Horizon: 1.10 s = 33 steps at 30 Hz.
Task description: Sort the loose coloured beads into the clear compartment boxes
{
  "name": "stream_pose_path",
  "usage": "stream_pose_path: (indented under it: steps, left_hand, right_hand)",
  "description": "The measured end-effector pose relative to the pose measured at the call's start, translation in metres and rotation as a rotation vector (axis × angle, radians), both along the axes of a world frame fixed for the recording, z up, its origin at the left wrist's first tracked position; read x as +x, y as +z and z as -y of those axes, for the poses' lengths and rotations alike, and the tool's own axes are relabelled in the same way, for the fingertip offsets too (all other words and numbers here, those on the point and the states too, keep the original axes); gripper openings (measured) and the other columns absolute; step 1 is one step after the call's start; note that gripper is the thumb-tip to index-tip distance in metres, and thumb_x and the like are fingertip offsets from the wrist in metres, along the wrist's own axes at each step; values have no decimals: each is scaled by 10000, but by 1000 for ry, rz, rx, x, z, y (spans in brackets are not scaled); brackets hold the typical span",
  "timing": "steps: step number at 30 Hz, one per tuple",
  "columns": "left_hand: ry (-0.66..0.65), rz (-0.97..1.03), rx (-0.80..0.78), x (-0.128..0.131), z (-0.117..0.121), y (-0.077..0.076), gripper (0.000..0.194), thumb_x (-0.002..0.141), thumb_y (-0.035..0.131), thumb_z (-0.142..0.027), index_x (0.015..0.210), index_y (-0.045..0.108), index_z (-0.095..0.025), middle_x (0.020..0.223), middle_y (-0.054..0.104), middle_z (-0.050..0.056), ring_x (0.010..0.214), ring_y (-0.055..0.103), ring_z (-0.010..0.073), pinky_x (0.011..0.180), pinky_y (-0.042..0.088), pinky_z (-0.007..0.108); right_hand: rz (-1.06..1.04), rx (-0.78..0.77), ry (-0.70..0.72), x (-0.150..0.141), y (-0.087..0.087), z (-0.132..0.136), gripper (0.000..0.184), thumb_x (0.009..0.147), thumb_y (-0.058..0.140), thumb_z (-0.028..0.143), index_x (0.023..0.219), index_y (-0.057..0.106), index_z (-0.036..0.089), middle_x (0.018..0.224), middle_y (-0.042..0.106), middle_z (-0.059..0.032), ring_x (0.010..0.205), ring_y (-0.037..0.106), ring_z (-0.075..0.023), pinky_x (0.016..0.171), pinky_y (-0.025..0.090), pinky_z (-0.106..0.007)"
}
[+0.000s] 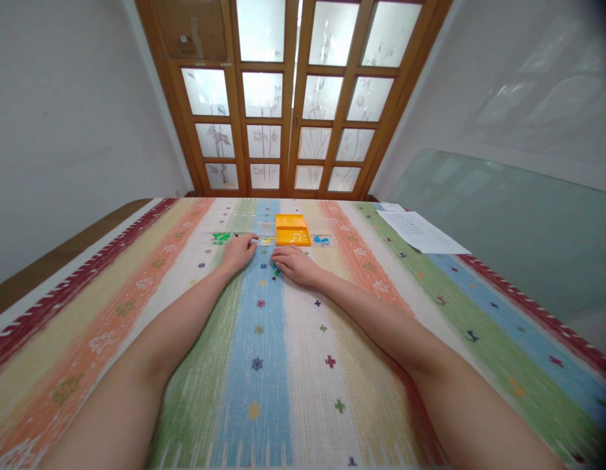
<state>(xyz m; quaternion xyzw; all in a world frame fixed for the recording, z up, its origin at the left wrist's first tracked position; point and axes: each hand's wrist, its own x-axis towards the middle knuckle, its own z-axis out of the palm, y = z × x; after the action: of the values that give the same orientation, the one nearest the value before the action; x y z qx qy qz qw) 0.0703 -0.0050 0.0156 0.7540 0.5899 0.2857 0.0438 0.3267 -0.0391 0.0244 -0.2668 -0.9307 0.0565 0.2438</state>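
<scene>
My left hand (240, 250) rests by a small clear container of green pieces (221, 238), its fingers bent together towards some yellow and white pieces (268, 241). Whatever is between those fingertips is too small to make out. Just in front of an open orange box (307, 239), my right hand (295, 264) lies low with its fingers curled closed. Small green and blue pieces (276, 269) show beneath its fingertips, partly covered; I cannot tell which of them it grips. White pieces (299, 237) lie inside the orange box.
Blue pieces (320, 240) sit in a clear container right of the box. Printed white sheets (420, 234) lie at the right edge of the table, which has a striped tablecloth (256, 405). A glass-paned wooden door (289, 117) stands beyond, with walls either side.
</scene>
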Motion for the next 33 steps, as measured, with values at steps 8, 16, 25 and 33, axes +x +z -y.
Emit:
stream_pose_path:
  steps: [8, 16, 25, 33]
  left_hand:
    - [-230, -64, -25, 13, 9, 2, 320, 988, 560, -332, 1191, 798, -262, 918, 774, 52, 842, 686, 236, 825, 475, 337]
    - [-488, -60, -86, 25, 21, 8, 287, 944, 604, -354, 1074, 822, -218, 786, 728, 25, 716, 614, 170, 708, 428, 274]
    - [-560, -94, -149, 25, 22, 8, 315, 868, 593, -236, 1071, 832, -210, 676, 659, -9, 635, 556, 148, 659, 377, 257]
    - [-546, -91, -167, 23, 19, 5, 284, 911, 607, -304, 1074, 821, -211, 684, 645, -12, 645, 553, 151, 654, 354, 262]
  right_hand:
    - [-253, 29, -329, 34, -8, -46, 351, 1085, 482, 266, 1253, 787, 219, 1339, 717, -129, 1243, 649, -276, 1127, 489, -477]
    - [-167, 59, -409, 51, -31, -60, 255, 1034, 590, 249, 1152, 813, 211, 1445, 658, -140, 1382, 579, -299, 1193, 454, -515]
    - [-175, 79, -345, 41, -26, -39, 229, 1030, 597, 243, 1119, 808, 231, 1360, 691, -132, 1289, 605, -296, 1118, 474, -502]
    - [-184, 86, -216, 27, -16, -21, 203, 1044, 592, 235, 1026, 793, 216, 1096, 742, -104, 1081, 625, -260, 991, 461, -421]
